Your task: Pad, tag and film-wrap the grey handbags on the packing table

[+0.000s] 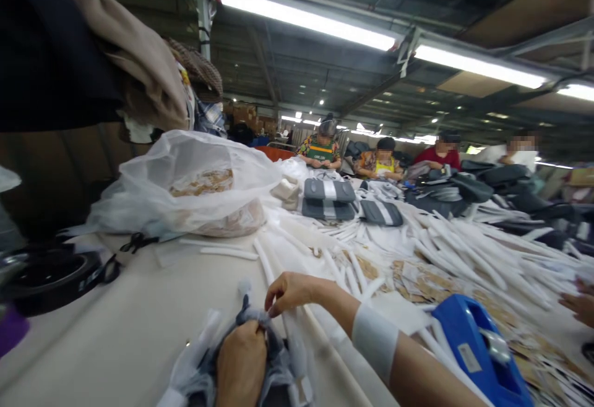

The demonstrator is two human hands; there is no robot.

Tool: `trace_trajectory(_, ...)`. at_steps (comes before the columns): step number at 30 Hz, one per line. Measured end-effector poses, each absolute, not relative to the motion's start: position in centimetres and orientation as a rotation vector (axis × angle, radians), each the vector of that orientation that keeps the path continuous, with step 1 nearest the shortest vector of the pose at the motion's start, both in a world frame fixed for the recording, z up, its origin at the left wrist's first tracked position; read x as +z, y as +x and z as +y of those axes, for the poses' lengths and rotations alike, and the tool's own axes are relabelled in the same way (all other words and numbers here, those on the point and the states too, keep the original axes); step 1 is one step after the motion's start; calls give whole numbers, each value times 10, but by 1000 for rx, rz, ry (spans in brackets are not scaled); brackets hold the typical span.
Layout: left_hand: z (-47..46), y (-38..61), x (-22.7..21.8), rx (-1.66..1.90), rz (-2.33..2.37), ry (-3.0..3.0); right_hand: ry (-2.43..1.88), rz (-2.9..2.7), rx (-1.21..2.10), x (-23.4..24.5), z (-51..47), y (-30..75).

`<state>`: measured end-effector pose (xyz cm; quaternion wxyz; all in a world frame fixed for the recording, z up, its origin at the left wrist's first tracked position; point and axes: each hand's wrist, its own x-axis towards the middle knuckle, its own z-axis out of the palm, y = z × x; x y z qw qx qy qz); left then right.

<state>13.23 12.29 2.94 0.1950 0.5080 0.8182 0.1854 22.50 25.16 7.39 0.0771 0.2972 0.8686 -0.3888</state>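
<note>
At the bottom middle lies a dark grey bag (277,350) with white and clear wrapping around it. My left hand (242,360) is closed on its upper part, knuckles up, and the fingertips are hidden in the folds. Just above and to the right, my right hand (291,291) has its fingers curled into a pinch at the bag's top edge. Whatever lies between those fingertips is too small or blurred to name. A pale band (375,334) wraps my right forearm. Past the bag's top a narrow wrapped end (244,289) sticks up.
A large translucent sack (195,178) stands at the back left, near a black round object (55,274). White padded strips (468,249) and brown paper pieces (417,280) cover the right side. A blue tape dispenser (477,351) sits by my right arm. Several people work beyond.
</note>
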Motion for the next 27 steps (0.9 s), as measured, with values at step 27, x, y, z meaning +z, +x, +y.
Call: trace_trajectory(27, 93, 134, 44, 922, 2226, 1495, 1895, 2506, -1258, 76, 156, 233)
